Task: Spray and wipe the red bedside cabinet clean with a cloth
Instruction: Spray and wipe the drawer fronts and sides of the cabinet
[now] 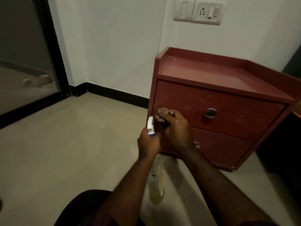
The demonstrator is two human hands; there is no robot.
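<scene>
The red bedside cabinet point(228, 98) stands against the white wall, with two drawers and round metal knobs; pale smears streak the upper drawer front. My right hand point(176, 129) grips a bunched striped cloth point(161, 115) and holds it against the left part of the upper drawer front. My left hand point(149, 143) grips the neck of a clear spray bottle point(156, 180). Its white and blue nozzle sticks up beside the cloth, and yellowish liquid fills its hanging lower part. The lower drawer's knob is half hidden behind my right wrist.
Beige tiled floor point(73, 144) spreads out to the left and front. A dark-framed glass door point(29, 54) stands at far left. A switch and socket plate point(197, 11) sits on the wall above the cabinet. Something dark stands right of the cabinet. My knee shows at the bottom.
</scene>
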